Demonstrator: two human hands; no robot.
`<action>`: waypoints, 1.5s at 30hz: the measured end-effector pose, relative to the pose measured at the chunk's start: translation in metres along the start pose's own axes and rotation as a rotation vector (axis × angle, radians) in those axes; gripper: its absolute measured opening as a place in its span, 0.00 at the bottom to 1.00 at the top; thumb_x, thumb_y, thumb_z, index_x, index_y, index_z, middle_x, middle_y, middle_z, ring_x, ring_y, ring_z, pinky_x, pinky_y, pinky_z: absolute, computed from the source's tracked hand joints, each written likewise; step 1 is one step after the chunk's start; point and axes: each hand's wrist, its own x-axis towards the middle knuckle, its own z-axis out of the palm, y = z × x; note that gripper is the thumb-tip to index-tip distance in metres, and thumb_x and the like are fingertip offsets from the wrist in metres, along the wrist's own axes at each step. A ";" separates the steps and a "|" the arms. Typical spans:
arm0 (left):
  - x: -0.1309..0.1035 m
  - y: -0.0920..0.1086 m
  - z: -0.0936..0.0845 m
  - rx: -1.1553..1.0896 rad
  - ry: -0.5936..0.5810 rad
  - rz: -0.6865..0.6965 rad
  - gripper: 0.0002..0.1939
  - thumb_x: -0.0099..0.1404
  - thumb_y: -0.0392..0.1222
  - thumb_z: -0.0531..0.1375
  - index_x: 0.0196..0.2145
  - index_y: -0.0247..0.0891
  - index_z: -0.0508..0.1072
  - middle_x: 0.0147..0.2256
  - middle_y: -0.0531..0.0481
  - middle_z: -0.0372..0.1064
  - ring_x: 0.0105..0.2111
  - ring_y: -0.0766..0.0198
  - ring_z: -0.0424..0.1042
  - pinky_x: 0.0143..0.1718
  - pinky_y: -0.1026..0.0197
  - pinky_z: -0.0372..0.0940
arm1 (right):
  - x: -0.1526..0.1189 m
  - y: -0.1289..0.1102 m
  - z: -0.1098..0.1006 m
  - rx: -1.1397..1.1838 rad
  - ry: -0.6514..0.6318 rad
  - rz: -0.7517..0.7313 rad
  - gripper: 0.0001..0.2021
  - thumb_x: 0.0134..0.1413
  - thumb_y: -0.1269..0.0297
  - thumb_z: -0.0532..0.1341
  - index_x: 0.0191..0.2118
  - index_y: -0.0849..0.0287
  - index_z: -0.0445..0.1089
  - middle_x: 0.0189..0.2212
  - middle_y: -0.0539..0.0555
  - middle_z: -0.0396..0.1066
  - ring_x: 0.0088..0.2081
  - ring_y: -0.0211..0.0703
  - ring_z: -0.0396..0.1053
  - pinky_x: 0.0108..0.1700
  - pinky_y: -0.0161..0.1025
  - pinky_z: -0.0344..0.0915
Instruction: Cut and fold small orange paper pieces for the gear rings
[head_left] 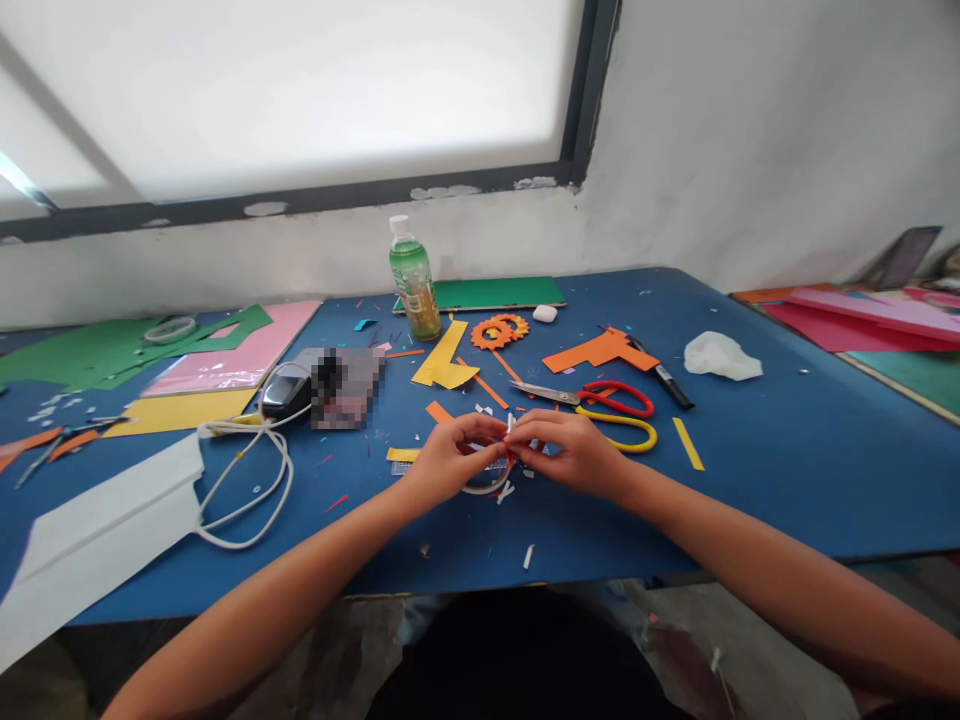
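Observation:
My left hand (456,458) and my right hand (574,450) meet over the near middle of the table, fingertips pinched together. Between them is a small red and white piece (511,428), mostly hidden by the fingers, perhaps paper. Under the hands a roll of tape (487,489) shows in part, among white scraps (505,492). Just beyond my right hand lie scissors (566,395), blades apart, with one red and one yellow handle. A yellow strip (403,455) sits by my left hand, and orange gear-shaped cutouts (500,331) lie farther back.
On the blue table (772,470) stand a drink bottle (417,285) and a black marker (673,386). Orange paper (600,349) and yellow paper (446,362) lie beyond the hands. To the left are a white cable (288,480), white paper (112,520) and green sheets (90,350).

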 end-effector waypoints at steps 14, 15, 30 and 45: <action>0.000 0.000 0.002 -0.026 0.017 -0.036 0.15 0.53 0.48 0.63 0.33 0.33 0.73 0.28 0.49 0.74 0.27 0.65 0.72 0.27 0.65 0.67 | -0.002 0.004 -0.002 -0.078 -0.014 -0.001 0.05 0.56 0.66 0.57 0.35 0.59 0.70 0.30 0.53 0.74 0.30 0.37 0.71 0.33 0.33 0.67; 0.000 -0.001 0.002 -0.025 0.014 -0.036 0.15 0.53 0.48 0.63 0.33 0.33 0.73 0.28 0.49 0.74 0.27 0.65 0.72 0.27 0.65 0.68 | -0.002 0.004 -0.002 -0.083 -0.020 0.003 0.05 0.56 0.66 0.57 0.34 0.59 0.70 0.30 0.54 0.74 0.30 0.37 0.71 0.33 0.33 0.67; 0.001 0.000 0.003 -0.030 0.053 -0.062 0.14 0.53 0.46 0.63 0.33 0.33 0.71 0.28 0.49 0.72 0.27 0.64 0.72 0.24 0.65 0.68 | 0.002 -0.001 -0.003 -0.170 -0.111 0.090 0.06 0.56 0.67 0.54 0.34 0.60 0.67 0.26 0.52 0.72 0.26 0.36 0.68 0.29 0.31 0.63; 0.001 -0.003 -0.002 0.120 0.159 -0.060 0.11 0.54 0.45 0.61 0.31 0.34 0.72 0.27 0.49 0.72 0.27 0.64 0.72 0.26 0.64 0.69 | 0.001 -0.008 -0.003 -0.014 -0.161 0.262 0.04 0.53 0.66 0.58 0.35 0.58 0.69 0.27 0.49 0.73 0.27 0.35 0.69 0.29 0.31 0.63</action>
